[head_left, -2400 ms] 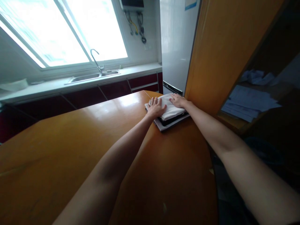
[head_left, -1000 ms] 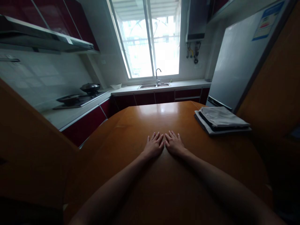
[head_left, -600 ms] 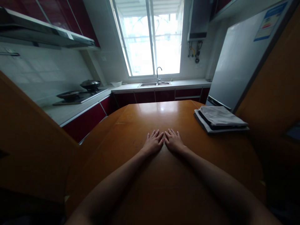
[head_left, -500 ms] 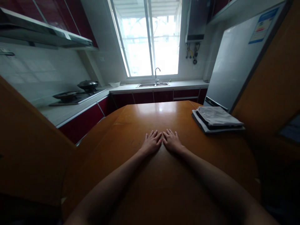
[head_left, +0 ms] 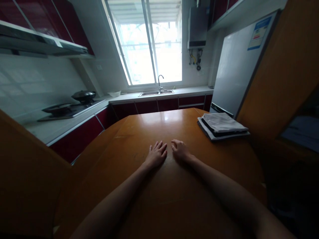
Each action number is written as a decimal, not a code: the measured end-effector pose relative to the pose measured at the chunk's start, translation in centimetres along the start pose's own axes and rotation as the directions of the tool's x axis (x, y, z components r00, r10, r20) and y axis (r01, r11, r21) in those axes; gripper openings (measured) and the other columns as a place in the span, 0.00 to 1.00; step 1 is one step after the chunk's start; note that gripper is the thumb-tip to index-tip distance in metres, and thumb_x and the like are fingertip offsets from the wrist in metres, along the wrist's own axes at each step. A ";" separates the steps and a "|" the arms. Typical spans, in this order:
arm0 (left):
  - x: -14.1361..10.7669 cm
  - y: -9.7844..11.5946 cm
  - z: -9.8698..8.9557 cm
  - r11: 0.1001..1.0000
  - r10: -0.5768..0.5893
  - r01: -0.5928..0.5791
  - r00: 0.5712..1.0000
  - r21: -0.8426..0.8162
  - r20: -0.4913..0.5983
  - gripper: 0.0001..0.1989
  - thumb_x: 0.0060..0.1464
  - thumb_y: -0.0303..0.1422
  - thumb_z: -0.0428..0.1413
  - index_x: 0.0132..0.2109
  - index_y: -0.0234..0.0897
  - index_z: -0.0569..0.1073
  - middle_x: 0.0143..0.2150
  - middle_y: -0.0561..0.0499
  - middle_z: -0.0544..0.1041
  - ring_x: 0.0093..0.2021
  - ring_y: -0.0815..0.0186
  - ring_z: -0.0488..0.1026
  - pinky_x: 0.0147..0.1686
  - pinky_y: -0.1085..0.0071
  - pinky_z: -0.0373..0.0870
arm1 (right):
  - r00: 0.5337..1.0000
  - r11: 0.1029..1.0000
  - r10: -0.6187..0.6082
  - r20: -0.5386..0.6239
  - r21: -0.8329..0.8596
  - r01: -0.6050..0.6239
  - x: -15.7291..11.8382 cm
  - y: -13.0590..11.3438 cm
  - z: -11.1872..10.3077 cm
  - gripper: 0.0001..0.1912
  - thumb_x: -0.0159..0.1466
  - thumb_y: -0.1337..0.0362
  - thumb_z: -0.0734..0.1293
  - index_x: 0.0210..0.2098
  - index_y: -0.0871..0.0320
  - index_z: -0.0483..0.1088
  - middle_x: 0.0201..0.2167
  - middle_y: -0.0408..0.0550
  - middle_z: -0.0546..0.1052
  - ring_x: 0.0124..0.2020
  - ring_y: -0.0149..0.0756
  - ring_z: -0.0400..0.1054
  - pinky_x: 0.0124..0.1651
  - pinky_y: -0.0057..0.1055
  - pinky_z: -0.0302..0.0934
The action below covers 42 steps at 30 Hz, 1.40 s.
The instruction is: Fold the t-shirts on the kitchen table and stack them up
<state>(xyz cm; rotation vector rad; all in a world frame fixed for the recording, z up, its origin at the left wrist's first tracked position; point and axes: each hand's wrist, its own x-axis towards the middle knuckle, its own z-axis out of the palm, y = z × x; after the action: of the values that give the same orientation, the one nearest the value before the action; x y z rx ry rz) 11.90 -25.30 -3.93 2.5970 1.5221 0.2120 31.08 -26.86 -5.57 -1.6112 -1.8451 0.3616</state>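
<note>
My left hand [head_left: 156, 154] lies palm down on the brown wooden table [head_left: 124, 142], its fingers spread and nothing in it. Just to its right, a small gap apart, my right hand [head_left: 180, 150] is over the tabletop with its fingers curled; the fingertips are turned in, and whether its palm touches the wood cannot be made out. A folded stack of grey and black cloth [head_left: 223, 125] rests on the table's right side, beyond my right hand.
Behind the table runs a white counter with a sink [head_left: 159, 93]. At the left are a stove with a lidded pan [head_left: 84, 95] and a flatter pan [head_left: 57, 109]. A fridge [head_left: 239, 66] stands at the right, near a wooden panel [head_left: 281, 66].
The fingers of my right hand have gone from spread flat to curled in, and the gap between the hands has widened. The view has turned slightly to the right.
</note>
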 end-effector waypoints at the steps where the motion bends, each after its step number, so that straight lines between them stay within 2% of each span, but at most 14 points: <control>1: 0.0 0.0 0.0 1.000 0.001 -0.001 1.000 0.002 0.001 0.28 0.68 0.44 0.43 0.71 0.46 0.60 0.75 0.45 0.52 0.74 0.49 0.45 0.68 0.39 0.42 | 0.999 0.999 -0.004 -0.054 0.037 0.006 0.2 0.6 -0.5 0.20 0.66 0.64 0.61 0.56 0.59 0.72 0.58 0.56 0.74 0.60 0.40 0.66 0.64 0.38 0.55; 4: 0.0 -0.1 0.0 1.000 0.007 -0.007 1.000 0.006 0.005 0.28 0.68 0.45 0.42 0.71 0.45 0.59 0.75 0.45 0.51 0.75 0.49 0.45 0.68 0.39 0.42 | 0.967 0.997 -0.020 -0.253 0.063 0.037 0.9 2.7 -3.5 0.17 0.64 0.66 0.61 0.50 0.59 0.74 0.51 0.55 0.78 0.51 0.40 0.71 0.57 0.35 0.62; 7: 0.1 -0.2 0.1 1.000 0.009 -0.009 1.000 0.010 0.007 0.28 0.68 0.44 0.42 0.71 0.45 0.60 0.75 0.44 0.51 0.75 0.49 0.45 0.67 0.39 0.42 | 0.874 0.999 -0.028 -0.485 -0.038 0.011 1.2 5.3 -7.7 0.17 0.64 0.67 0.60 0.48 0.60 0.74 0.47 0.57 0.77 0.50 0.45 0.70 0.57 0.40 0.61; 13: 0.3 -0.3 0.3 1.000 0.009 -0.009 1.000 0.014 0.012 0.28 0.68 0.45 0.41 0.71 0.46 0.59 0.75 0.45 0.51 0.75 0.48 0.44 0.67 0.39 0.41 | 0.667 0.918 0.067 -0.742 -0.217 -0.333 0.7 10.3 -13.6 0.23 0.63 0.63 0.59 0.56 0.60 0.68 0.57 0.62 0.69 0.58 0.54 0.59 0.57 0.52 0.52; 16: 0.2 -0.4 0.4 1.000 0.011 -0.012 1.000 0.013 0.014 0.28 0.68 0.45 0.41 0.71 0.46 0.59 0.75 0.45 0.51 0.75 0.49 0.44 0.68 0.40 0.41 | 0.638 0.860 0.129 -0.759 -0.236 -0.454 0.0 12.3 -14.3 0.23 0.63 0.62 0.60 0.56 0.62 0.69 0.58 0.65 0.68 0.58 0.56 0.57 0.58 0.55 0.47; 19: 0.1 -0.4 0.3 1.000 0.018 -0.018 1.000 0.016 0.010 0.28 0.68 0.45 0.42 0.71 0.46 0.59 0.75 0.45 0.51 0.75 0.48 0.44 0.68 0.40 0.42 | 0.640 0.817 0.212 -0.738 -0.225 -0.531 -0.7 13.6 -14.5 0.18 0.64 0.61 0.61 0.48 0.63 0.74 0.50 0.65 0.73 0.54 0.55 0.59 0.56 0.54 0.45; 23: 0.0 -0.4 0.2 1.000 0.021 -0.021 1.000 0.011 0.006 0.28 0.68 0.45 0.42 0.71 0.45 0.59 0.75 0.44 0.51 0.74 0.48 0.45 0.68 0.39 0.42 | 0.641 0.819 0.228 -0.733 -0.212 -0.534 -1.1 13.7 -14.8 0.15 0.65 0.64 0.59 0.42 0.64 0.75 0.42 0.65 0.76 0.48 0.51 0.62 0.54 0.51 0.45; 29: 0.2 -0.4 0.5 0.997 0.018 -0.022 0.998 -0.070 -0.053 0.25 0.66 0.43 0.46 0.67 0.45 0.65 0.73 0.45 0.57 0.74 0.48 0.48 0.67 0.38 0.43 | 0.734 0.893 0.112 -0.670 -0.255 -0.370 -0.1 9.9 -13.6 0.15 0.68 0.63 0.58 0.41 0.62 0.74 0.41 0.60 0.77 0.45 0.48 0.65 0.49 0.43 0.52; 31: 0.4 -0.6 0.7 0.987 -0.015 -0.006 0.992 -0.164 -0.128 0.23 0.65 0.40 0.47 0.64 0.44 0.69 0.70 0.45 0.63 0.72 0.50 0.54 0.68 0.39 0.45 | 0.795 0.936 0.048 -0.605 -0.250 -0.248 -0.2 6.9 -11.7 0.13 0.68 0.62 0.59 0.40 0.61 0.74 0.39 0.59 0.77 0.43 0.48 0.66 0.48 0.41 0.55; 34: 0.9 -1.2 0.6 0.929 -0.149 0.031 0.944 -0.369 -0.295 0.22 0.64 0.35 0.46 0.62 0.39 0.70 0.64 0.45 0.72 0.65 0.56 0.66 0.67 0.52 0.57 | 0.897 0.980 -0.001 -0.442 -0.180 -0.087 -2.2 0.7 -7.5 0.12 0.68 0.60 0.61 0.36 0.58 0.75 0.37 0.56 0.77 0.41 0.47 0.68 0.46 0.37 0.59; 36: 1.3 -2.0 0.4 0.877 -0.242 0.026 0.886 -0.480 -0.396 0.22 0.64 0.33 0.45 0.61 0.37 0.70 0.61 0.45 0.74 0.61 0.60 0.70 0.64 0.61 0.63 | 0.970 0.989 -0.120 -0.210 -0.105 0.100 -4.6 -3.6 -4.7 0.12 0.68 0.59 0.62 0.35 0.55 0.75 0.37 0.53 0.78 0.42 0.44 0.69 0.46 0.34 0.60; 38: 1.7 -3.0 0.2 0.841 -0.301 0.023 0.850 -0.541 -0.432 0.22 0.64 0.32 0.45 0.60 0.37 0.71 0.59 0.45 0.75 0.59 0.61 0.72 0.60 0.64 0.67 | 0.963 0.965 -0.261 0.068 0.046 0.258 -7.0 -6.9 -2.7 0.13 0.69 0.55 0.63 0.34 0.53 0.76 0.34 0.48 0.78 0.37 0.40 0.71 0.41 0.31 0.61; 39: 1.8 -3.4 0.2 0.830 -0.315 0.035 0.853 -0.557 -0.416 0.21 0.63 0.32 0.45 0.59 0.36 0.72 0.57 0.45 0.77 0.56 0.61 0.74 0.58 0.65 0.69 | 0.945 0.950 -0.305 0.116 0.109 0.293 -7.9 -7.9 -2.1 0.13 0.69 0.54 0.64 0.37 0.53 0.77 0.35 0.47 0.78 0.36 0.38 0.71 0.41 0.30 0.61; 42: 2.1 -4.6 0.2 0.816 -0.323 0.081 0.885 -0.573 -0.334 0.17 0.62 0.32 0.48 0.52 0.34 0.76 0.49 0.44 0.80 0.48 0.61 0.78 0.50 0.67 0.73 | 0.937 0.926 -0.346 0.052 0.177 0.332 -8.5 -8.1 -2.0 0.15 0.70 0.54 0.62 0.37 0.54 0.77 0.37 0.48 0.79 0.37 0.37 0.72 0.43 0.31 0.61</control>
<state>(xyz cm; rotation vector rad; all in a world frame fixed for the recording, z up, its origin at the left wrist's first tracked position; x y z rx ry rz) 8.97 -21.21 -4.79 1.9848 1.5482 1.0731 26.31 -37.04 -1.71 -1.1526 -2.0535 0.4186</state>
